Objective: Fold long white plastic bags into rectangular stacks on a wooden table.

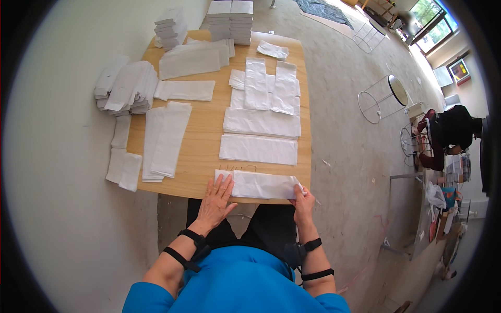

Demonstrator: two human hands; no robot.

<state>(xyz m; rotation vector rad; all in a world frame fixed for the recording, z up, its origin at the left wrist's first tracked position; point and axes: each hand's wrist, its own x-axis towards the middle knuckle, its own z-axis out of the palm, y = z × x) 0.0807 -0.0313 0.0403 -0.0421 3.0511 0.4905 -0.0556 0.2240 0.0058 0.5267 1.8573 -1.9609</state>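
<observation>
A long folded white sheet (263, 185), paper or thin film, lies along the table's near edge. My left hand (213, 204) rests flat on its left end with the fingers stretched out. At the other end, my right hand (303, 202) pinches the right corner between thumb and fingers, and that corner is slightly lifted. Just beyond it lies another flat white folded strip (258, 149). Farther up is an overlapping group of similar strips (261, 122), with two shorter folded pieces (256, 86) on top, placed lengthwise.
The wooden table (201, 135) also bears long white strips (169, 138) at left, a messy white pile (130, 86) by the wall, and neat stacks (229, 21) at the back. A stool (397, 90) stands on the floor at right. Beyond it, a person in black (454, 128) sits near a cluttered table.
</observation>
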